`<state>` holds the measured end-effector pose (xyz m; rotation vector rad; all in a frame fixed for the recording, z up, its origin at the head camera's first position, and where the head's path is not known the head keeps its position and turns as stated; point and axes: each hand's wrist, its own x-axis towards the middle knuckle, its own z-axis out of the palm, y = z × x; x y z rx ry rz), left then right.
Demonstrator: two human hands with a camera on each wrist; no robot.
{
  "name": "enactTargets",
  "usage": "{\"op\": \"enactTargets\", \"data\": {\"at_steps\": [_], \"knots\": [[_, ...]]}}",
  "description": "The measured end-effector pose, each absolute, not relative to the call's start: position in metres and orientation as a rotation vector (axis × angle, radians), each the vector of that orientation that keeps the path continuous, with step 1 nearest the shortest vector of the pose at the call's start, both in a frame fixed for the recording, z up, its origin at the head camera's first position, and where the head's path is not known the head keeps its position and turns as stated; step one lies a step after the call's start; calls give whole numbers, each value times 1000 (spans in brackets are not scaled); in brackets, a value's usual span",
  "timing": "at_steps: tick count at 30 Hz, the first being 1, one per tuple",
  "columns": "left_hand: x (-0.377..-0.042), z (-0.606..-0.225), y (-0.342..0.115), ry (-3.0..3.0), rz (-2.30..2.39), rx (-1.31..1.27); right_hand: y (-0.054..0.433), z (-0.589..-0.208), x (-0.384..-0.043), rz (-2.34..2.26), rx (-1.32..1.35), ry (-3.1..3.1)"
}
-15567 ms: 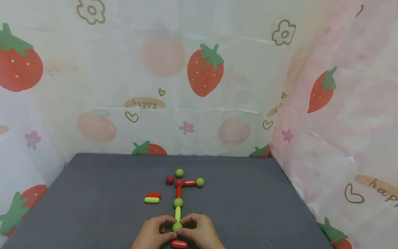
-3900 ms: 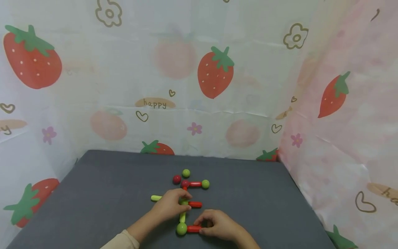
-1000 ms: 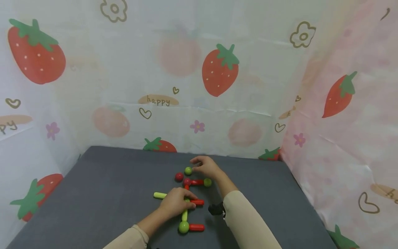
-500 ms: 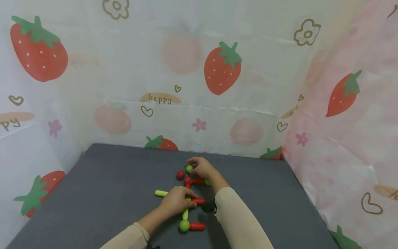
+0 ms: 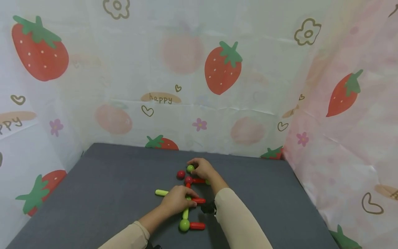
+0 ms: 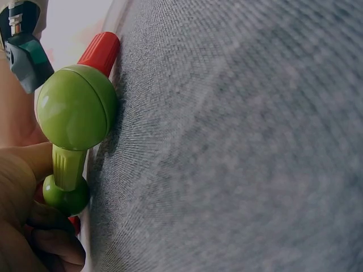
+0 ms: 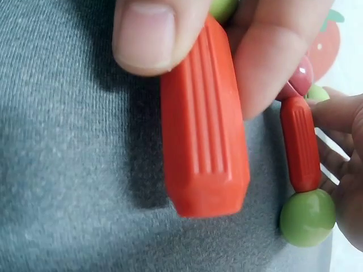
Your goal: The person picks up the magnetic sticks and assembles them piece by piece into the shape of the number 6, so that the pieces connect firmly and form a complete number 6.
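Note:
A magnetic ball-and-stick figure lies on the dark cloth. My left hand (image 5: 176, 200) grips its middle green ball (image 6: 67, 195), partly hidden by the fingers. From there a red stick (image 7: 204, 124) points right, and a light green stick (image 5: 161, 192) shows left of the hand. Another light green stick (image 6: 69, 167) leads to the front green ball (image 5: 184, 225), which has a red stick (image 5: 197, 226) on its right. At the back, my right hand (image 5: 203, 169) pinches a loose green ball (image 5: 190, 168) between thumb and fingers.
A loose red ball (image 5: 181, 174) sits left of the right hand. Close in front of that hand are the figure's pinkish-red ball (image 5: 188, 180), a red stick (image 7: 300, 144) and its end green ball (image 7: 308, 218). A strawberry-print curtain (image 5: 149, 65) stands behind the table.
Earlier both hands were at the front ball; later the right hand held its red stick. Since then the right hand has reached back and closed on the loose green ball, while the left stays put.

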<state>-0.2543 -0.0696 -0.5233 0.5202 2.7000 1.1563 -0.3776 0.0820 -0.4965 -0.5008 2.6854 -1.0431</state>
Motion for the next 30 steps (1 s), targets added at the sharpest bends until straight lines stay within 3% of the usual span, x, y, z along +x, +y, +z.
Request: {"op": "enactTargets", "data": {"at_steps": [14,30], "knots": [[-252,-522,-68,2726,1139,509,92,-471,-371,-1166,-510,2701],[-251,-520,-68,2708,1147,511,121,-446,-338,-1235,-571,2729]]}}
